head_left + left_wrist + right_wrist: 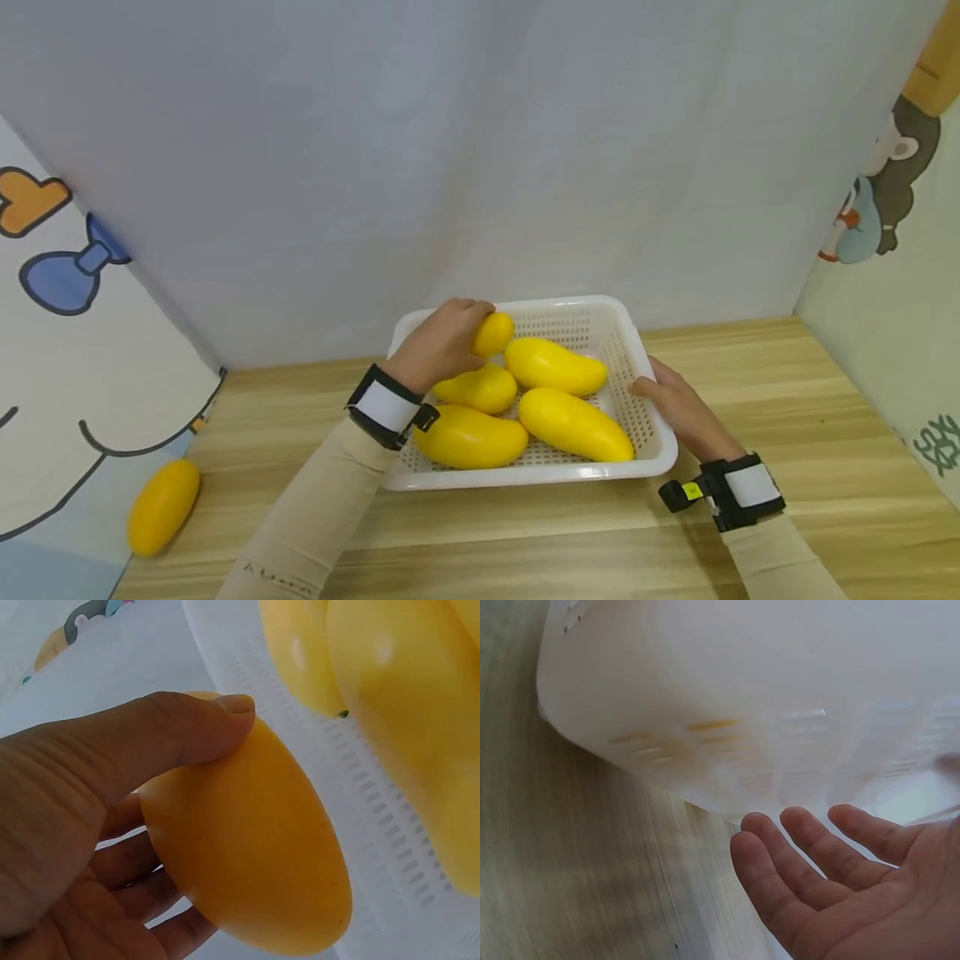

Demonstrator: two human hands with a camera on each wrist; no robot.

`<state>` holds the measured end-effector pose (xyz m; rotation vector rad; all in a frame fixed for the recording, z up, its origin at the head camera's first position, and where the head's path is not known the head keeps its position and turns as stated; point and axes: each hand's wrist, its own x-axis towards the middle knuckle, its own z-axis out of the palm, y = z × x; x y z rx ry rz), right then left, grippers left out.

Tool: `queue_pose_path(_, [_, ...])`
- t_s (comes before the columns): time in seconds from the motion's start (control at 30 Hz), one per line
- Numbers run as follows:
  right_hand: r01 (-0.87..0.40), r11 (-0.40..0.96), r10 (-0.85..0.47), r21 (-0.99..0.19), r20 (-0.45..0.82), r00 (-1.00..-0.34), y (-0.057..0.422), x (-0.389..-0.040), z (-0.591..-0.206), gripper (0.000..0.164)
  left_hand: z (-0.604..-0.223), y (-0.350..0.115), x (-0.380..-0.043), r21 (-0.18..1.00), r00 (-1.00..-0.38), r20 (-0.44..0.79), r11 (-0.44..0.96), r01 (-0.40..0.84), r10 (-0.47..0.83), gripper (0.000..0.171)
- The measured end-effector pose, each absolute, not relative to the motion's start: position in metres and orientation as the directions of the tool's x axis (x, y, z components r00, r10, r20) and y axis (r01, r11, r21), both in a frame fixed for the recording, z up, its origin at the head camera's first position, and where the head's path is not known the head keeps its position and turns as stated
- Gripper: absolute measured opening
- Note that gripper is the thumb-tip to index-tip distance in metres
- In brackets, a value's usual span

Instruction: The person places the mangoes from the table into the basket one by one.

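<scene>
In the head view my left hand (447, 343) grips a yellow mango (493, 335) above the left part of a white plastic basket (525, 477). The left wrist view shows the thumb across the mango's (251, 847) upper end and the fingers behind it. At the basket's right side, my right hand (678, 408) has its thumb over the rim and holds that edge. Its other fingers (802, 877) lie outside the wall, fairly straight in the right wrist view. Several yellow mangoes, among them a front right one (575, 423), lie inside the basket.
Another mango (163, 507) lies on the wooden tabletop (757, 375) at far left, by the left panel with cartoon drawings (75, 400). A pale backdrop (480, 167) stands behind the basket. A second cartoon panel (907, 317) borders the right side.
</scene>
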<state>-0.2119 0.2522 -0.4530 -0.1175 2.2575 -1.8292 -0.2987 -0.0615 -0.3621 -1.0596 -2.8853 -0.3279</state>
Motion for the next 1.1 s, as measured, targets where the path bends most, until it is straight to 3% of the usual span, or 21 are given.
queue_pose_path(0.73, [0.081, 0.213, -0.217, -0.974, -0.128, -0.968, 0.251, -0.212, -0.45, 0.054, -0.388, -0.067, -0.318, 0.058, -0.753, 0.035, 0.751, 0.658, 0.657, 0.066])
queue_pose_path(1.1, [0.085, 0.198, -0.211, -0.977, -0.127, -0.969, 0.251, -0.211, -0.451, 0.054, -0.393, -0.066, -0.321, 0.073, -0.751, 0.058, 0.748, 0.66, 0.657, 0.064])
